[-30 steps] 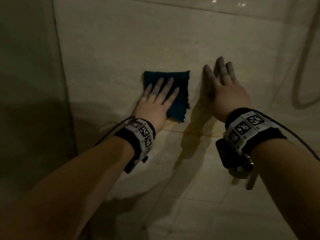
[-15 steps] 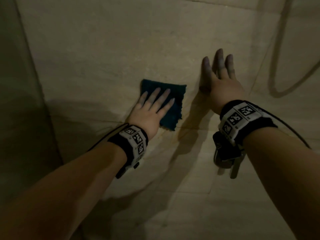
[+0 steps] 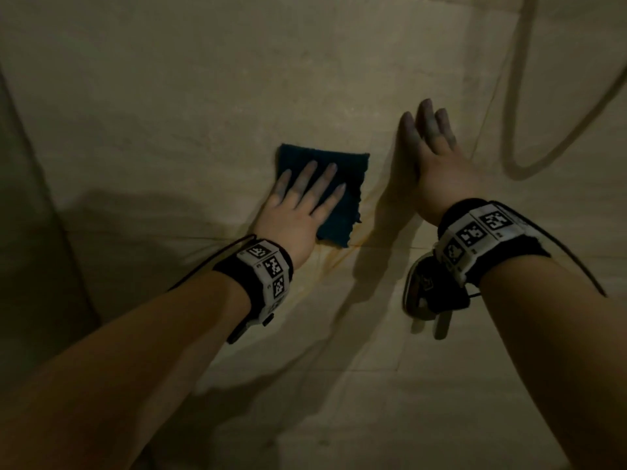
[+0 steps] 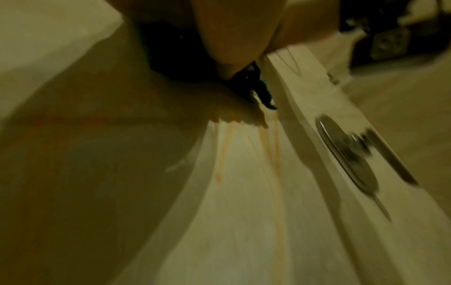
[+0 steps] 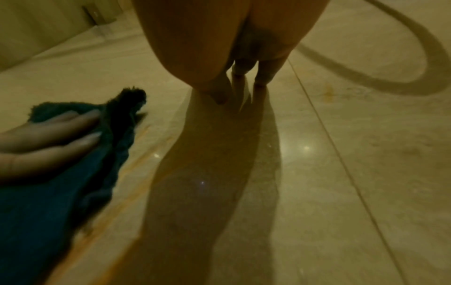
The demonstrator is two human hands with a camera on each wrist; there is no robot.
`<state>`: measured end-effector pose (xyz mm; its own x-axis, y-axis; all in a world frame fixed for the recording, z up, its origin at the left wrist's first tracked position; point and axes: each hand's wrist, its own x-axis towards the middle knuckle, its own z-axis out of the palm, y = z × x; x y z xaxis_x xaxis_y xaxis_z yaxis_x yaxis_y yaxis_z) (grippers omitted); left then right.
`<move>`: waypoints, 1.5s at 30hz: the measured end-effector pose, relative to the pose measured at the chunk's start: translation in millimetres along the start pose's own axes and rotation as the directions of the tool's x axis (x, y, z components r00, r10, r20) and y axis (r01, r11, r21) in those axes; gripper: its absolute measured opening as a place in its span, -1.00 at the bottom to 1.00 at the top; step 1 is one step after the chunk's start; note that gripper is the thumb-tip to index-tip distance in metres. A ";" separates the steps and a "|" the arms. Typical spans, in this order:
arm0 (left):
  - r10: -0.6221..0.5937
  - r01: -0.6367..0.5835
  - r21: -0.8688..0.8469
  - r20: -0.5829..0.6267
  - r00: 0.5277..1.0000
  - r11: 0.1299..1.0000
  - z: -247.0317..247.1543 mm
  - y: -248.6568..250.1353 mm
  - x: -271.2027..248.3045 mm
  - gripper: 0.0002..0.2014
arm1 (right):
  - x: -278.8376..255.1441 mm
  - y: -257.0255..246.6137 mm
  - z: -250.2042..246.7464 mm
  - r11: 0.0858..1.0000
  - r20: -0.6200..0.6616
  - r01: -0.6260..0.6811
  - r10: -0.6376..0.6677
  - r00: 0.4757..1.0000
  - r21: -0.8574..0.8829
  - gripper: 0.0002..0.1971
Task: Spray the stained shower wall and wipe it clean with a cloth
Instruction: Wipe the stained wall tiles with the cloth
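A dark teal cloth (image 3: pixel 346 178) lies flat against the beige tiled shower wall (image 3: pixel 210 96). My left hand (image 3: pixel 302 198) presses it to the wall with straight, spread fingers; the same cloth (image 5: pixel 61 183) and those fingers (image 5: pixel 56 138) show in the right wrist view. Orange-brown streaks (image 3: pixel 325 262) run down from the cloth's lower edge, and the streaks (image 4: pixel 268 146) are plain in the left wrist view. My right hand (image 3: pixel 431 144) rests flat on the wall to the right of the cloth, fingers straight, holding nothing. No spray bottle is in view.
A looped hose shadow (image 3: pixel 529 157) falls on the wall at the upper right. A chrome fitting (image 4: pixel 346 154) sticks out of the wall low down in the left wrist view. A wall corner (image 3: pixel 30 171) runs down the left side.
The left hand and cloth have slid slightly down the wall, nearer the tile joint. The right hand stays flat beside them. The head view has tilted.
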<state>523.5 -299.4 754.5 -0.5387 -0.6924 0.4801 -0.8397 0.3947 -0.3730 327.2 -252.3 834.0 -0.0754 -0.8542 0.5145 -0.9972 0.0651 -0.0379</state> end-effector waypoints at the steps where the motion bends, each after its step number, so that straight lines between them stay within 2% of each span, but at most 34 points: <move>1: 0.012 -0.013 0.011 0.019 1.000 1.000 4.5 3.2 -2.4 -0.27 | -0.5 -0.6 1.4 1.000 -0.002 -0.007 0.007 1.000 0.009 -0.10; 5: 0.015 -0.018 0.046 0.080 0.997 0.999 20.6 17.1 -11.7 -0.31 | -8.8 -1.0 14.3 0.999 0.007 -0.024 0.024 1.000 0.037 -0.10; 10: -0.016 0.016 0.000 0.097 0.995 1.000 17.0 25.6 -10.9 -0.30 | -15.4 -0.2 23.5 0.997 0.022 -0.018 0.016 1.000 0.071 -0.10; 15: 0.065 -0.065 0.004 0.033 0.997 0.998 -6.0 23.8 8.7 -0.31 | -16.6 19.7 3.0 0.994 -0.035 0.016 -0.012 0.999 0.104 -0.13; 17: 0.084 -0.084 0.018 0.009 0.996 0.996 -14.8 25.2 18.0 -0.32 | -14.7 31.2 -0.7 0.994 -0.078 -0.017 0.026 0.997 0.113 -0.15; 20: 0.093 -0.092 0.027 -0.025 0.995 0.995 -25.1 32.6 31.7 -0.32 | -12.4 39.0 1.9 0.991 -0.053 -0.064 0.071 0.996 0.120 -0.13; 24: 0.067 -0.066 0.019 -0.054 0.996 0.998 -30.4 47.8 41.4 -0.31 | -9.9 39.1 5.3 0.993 -0.079 -0.043 0.052 0.996 0.110 -0.15; 28: 0.063 -0.063 -0.004 -0.072 0.995 0.998 -16.2 56.0 34.1 -0.30 | -12.2 37.0 9.4 0.985 -0.047 -0.043 0.052 0.998 0.169 -0.18; 32: 0.191 -0.194 0.030 0.073 0.979 0.981 12.7 70.4 8.9 -0.33 | -19.6 35.6 23.8 0.977 0.026 -0.061 0.056 0.998 0.206 -0.07; 34: 0.210 -0.212 0.010 0.121 0.970 0.977 23.5 75.8 0.6 -0.35 | -22.0 35.7 27.4 0.980 0.032 -0.059 0.054 0.998 0.190 -0.04; 39: 0.230 -0.232 0.014 0.086 0.969 0.973 14.6 72.8 12.5 -0.40 | -21.9 33.7 20.8 0.978 0.085 -0.077 0.061 0.994 0.193 -0.07; 45: 0.201 -0.202 0.062 0.022 0.979 0.977 -6.6 75.0 37.3 -0.39 | -20.4 37.3 17.8 0.977 0.078 -0.056 0.040 0.996 0.207 -0.17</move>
<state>440.0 -291.7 749.7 -0.6949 -0.6119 0.3777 -0.7076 0.4883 -0.5107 291.5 -241.7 806.9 -0.1151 -0.8886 0.4441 -0.9699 0.0040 -0.2433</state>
